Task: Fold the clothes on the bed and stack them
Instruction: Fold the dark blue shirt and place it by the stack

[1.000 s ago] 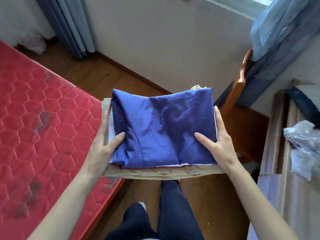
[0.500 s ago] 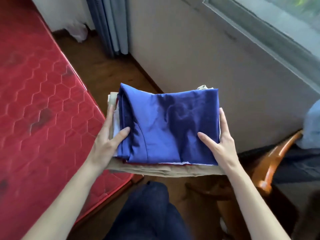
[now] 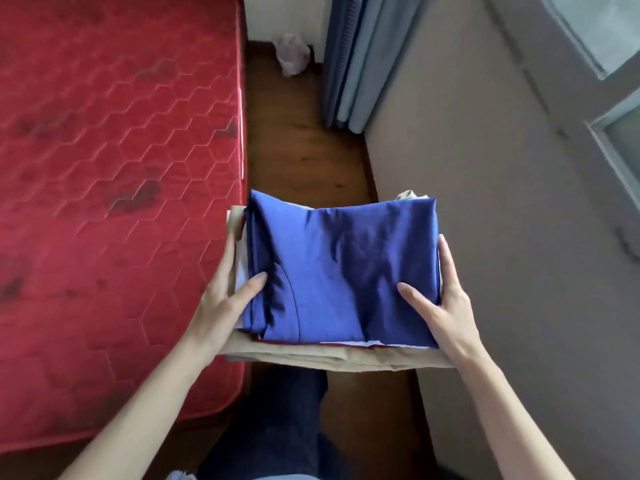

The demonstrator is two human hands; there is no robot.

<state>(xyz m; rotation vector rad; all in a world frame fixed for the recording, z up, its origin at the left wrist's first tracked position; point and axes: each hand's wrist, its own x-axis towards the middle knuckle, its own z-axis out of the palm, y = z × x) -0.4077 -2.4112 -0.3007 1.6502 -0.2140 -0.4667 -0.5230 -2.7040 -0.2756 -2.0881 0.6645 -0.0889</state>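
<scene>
A stack of folded clothes is held in the air over the wooden floor, just right of the bed. A folded blue garment [image 3: 343, 268] lies on top; under it thin white and red layers show at the front edge, and a folded beige garment [image 3: 332, 356] forms the bottom. My left hand [image 3: 225, 299] grips the stack's left side, thumb on the blue cloth, fingers underneath. My right hand [image 3: 443, 303] grips the right side the same way. The red quilted mattress [image 3: 114, 188] fills the left of the view, with no clothes on the part I see.
A strip of wooden floor [image 3: 298, 140] runs between the mattress and a grey wall [image 3: 485, 188]. Blue-grey curtains [image 3: 360, 60] hang at the far end beside a crumpled plastic bag [image 3: 292, 53]. A window frame [image 3: 616, 126] sits at the right. My dark trouser legs [image 3: 277, 427] are below.
The view has swung left: the wooden chair and cardboard box have left the frame, and the mattress edge and curtains now lie ahead. Both hands keep the same hold on the stack.
</scene>
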